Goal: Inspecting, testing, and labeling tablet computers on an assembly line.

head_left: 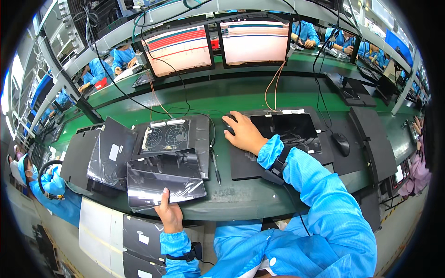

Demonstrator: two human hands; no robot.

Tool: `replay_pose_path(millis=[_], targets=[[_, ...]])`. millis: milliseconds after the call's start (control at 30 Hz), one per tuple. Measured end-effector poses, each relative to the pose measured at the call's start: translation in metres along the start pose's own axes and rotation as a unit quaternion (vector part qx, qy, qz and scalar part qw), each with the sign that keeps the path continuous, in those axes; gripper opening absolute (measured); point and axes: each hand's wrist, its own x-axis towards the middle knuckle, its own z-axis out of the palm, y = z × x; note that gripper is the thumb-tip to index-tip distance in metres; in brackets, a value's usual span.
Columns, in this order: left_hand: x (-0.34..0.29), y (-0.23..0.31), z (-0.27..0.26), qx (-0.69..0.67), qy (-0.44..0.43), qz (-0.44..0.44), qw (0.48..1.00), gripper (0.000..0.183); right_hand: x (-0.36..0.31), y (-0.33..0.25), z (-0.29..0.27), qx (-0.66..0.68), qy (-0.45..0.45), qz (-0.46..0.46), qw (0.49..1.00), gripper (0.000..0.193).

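My left hand (169, 214) grips the near edge of a glossy black screen panel (162, 185), thumb on top and the other fingers underneath. This panel is tilted over a dark fixture board (200, 139), on which lies a plate with two circular targets (165, 136). My right hand (245, 133) is closed over a black computer mouse (228, 123), which it mostly hides. Beside that hand, another glossy black screen panel (289, 130) lies flat on a black board (243, 166). A pen (216, 167) rests between the two boards.
Two lit monitors (176, 48) (255, 42) stand at the back of the green bench (245, 199). Film-covered dark panels (111, 155) are piled at the left. A second mouse (341, 144) and black covers (373, 143) lie right. Cables hang down. Co-workers in blue sit around.
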Motion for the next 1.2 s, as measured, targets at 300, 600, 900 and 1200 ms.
replay_pose_path(millis=[300,600,900,1200], targets=[[-0.002,-0.002,-0.001,0.006,0.004,-0.004,1.000,0.044,-0.001,0.000,-0.002,-0.012,-0.025,0.022,0.999,0.056],[0.004,0.000,-0.004,-0.050,0.014,-0.012,0.999,0.039,0.011,-0.010,-0.014,0.003,0.063,-0.086,0.994,0.053],[0.007,0.004,-0.011,-0.092,-0.001,-0.043,0.995,0.033,0.007,-0.007,-0.002,-0.046,0.047,-0.114,0.991,0.047],[0.000,0.014,-0.004,-0.134,-0.016,-0.065,0.989,0.039,0.015,-0.032,0.010,-0.149,-0.122,-0.207,0.959,0.036]])
